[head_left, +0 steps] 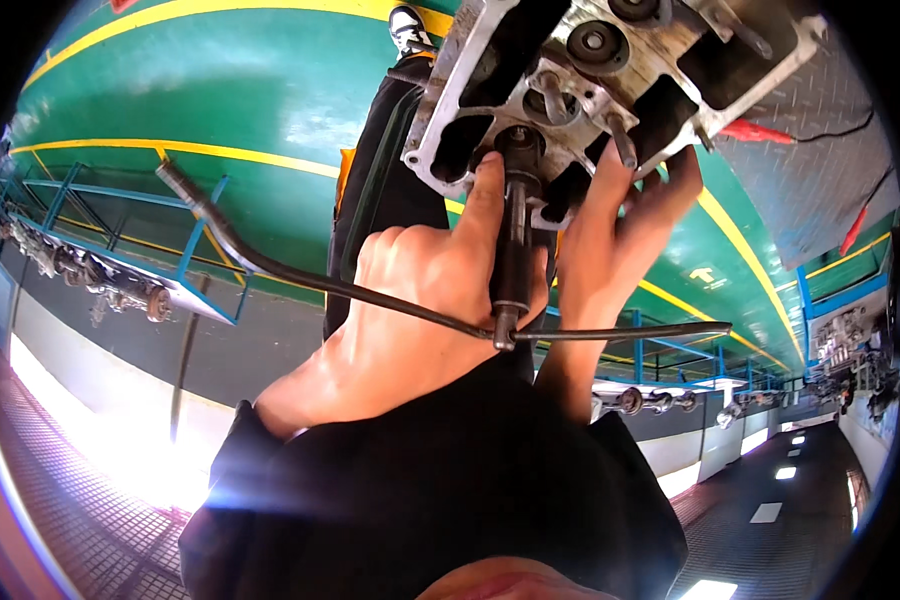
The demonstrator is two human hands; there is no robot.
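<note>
Wrapping closely round the dark cylindrical tool [513,262], the fingers of the left hand [410,285] are narrow, with one digit stretched up along its left side toward the upper end. Just above that fingertip, the tool meets a round valve-spring retainer [519,142] in what looks like an engine cylinder head [443,168]. The right hand [610,240] is spread wider at the casting's near edge, one digit beside a protruding stud [622,143] and the others partly hidden behind the edge; whether they grip it I cannot tell.

Below the left fingers, a long bent steel bar [370,296] crosses the tool's lower end, reaching far out to the left and a shorter way right, beneath the right wrist. To my judgement the bar is the main hazard: its uneven overhang could make the tool twist or tip off the retainer if the left grip loosens. The extended left fingertip lies right beside that contact, so a slip could pinch it against the metal. Should the casting shift, the right fingers could be caught at its edge or scraped on the stud.

As for writing, I can read no label or brand on the tool or the casting. Beyond the right fingers, a yellow arrow [703,274] marks the green floor [270,90].
</note>
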